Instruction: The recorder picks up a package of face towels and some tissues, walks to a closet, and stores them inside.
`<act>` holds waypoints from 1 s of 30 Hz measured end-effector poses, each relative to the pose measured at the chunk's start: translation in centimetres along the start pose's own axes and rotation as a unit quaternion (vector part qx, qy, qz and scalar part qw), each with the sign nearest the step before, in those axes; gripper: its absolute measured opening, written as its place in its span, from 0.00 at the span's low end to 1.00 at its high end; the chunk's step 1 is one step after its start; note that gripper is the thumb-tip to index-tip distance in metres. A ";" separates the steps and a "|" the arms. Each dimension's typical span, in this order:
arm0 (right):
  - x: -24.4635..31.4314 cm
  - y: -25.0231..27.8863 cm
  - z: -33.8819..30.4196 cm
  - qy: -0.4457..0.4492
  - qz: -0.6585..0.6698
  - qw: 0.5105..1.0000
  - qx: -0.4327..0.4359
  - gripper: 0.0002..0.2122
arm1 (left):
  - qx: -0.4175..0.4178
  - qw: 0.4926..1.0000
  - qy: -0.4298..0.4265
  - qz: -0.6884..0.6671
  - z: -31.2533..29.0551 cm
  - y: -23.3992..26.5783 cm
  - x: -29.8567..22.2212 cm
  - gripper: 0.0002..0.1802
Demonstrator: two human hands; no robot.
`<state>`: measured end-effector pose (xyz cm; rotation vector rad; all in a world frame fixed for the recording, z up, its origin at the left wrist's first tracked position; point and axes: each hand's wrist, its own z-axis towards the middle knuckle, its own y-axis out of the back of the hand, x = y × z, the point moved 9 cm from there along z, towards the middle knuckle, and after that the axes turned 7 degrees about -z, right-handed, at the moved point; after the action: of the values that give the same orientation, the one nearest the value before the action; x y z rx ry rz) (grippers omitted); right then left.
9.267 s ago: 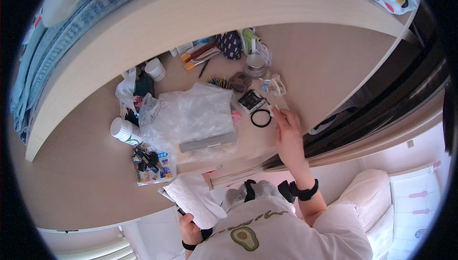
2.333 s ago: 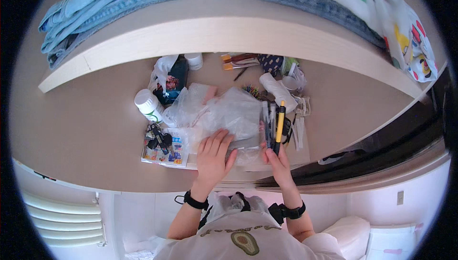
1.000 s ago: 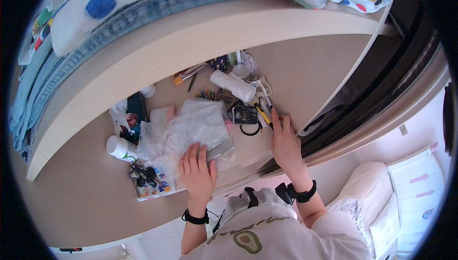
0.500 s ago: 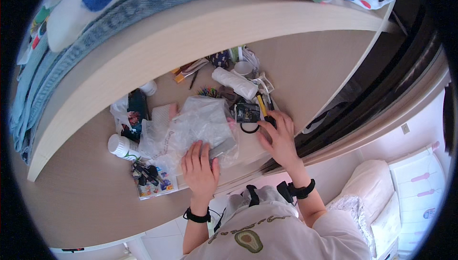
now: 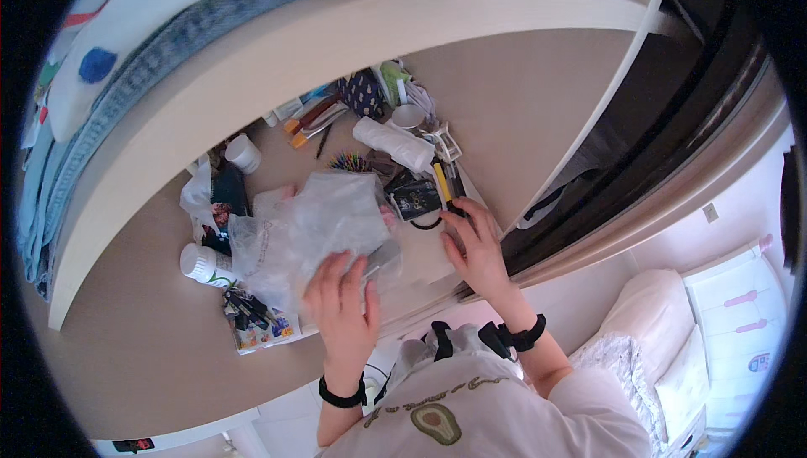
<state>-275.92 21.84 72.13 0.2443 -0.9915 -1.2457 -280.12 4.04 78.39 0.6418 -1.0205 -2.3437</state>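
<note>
My left hand is over the near edge of a crumpled clear plastic bag, its fingers apart and slightly blurred. Whether it touches the bag I cannot tell. At the right my right hand has its thumb and fingers apart. Its fingertips reach the near end of a yellow and black tool, whose exact kind is unclear. Just left of these fingers lies a small black packet, with a black loop beside it. A white plastic roll rests behind the packet.
A white bottle and a pile of small black items on a colourful box sit at left. Behind are a white jar, brushes and a dark patterned pouch. A shelf board holding folded clothes overhangs the surface.
The view has shifted, showing more of the things at the back. My left hand has lifted slightly off the bag's near edge. My right hand's fingertips have come closer to the yellow and black tool.
</note>
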 end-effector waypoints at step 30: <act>-4.5 3.2 -2.5 0.039 0.016 0.993 0.107 0.26 | -0.020 0.984 -0.016 -0.176 5.3 -12.2 -8.7 0.09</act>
<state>-271.82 26.02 70.50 0.4385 -1.0569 -1.0928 -279.73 19.35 74.23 0.8292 -0.9326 -2.6778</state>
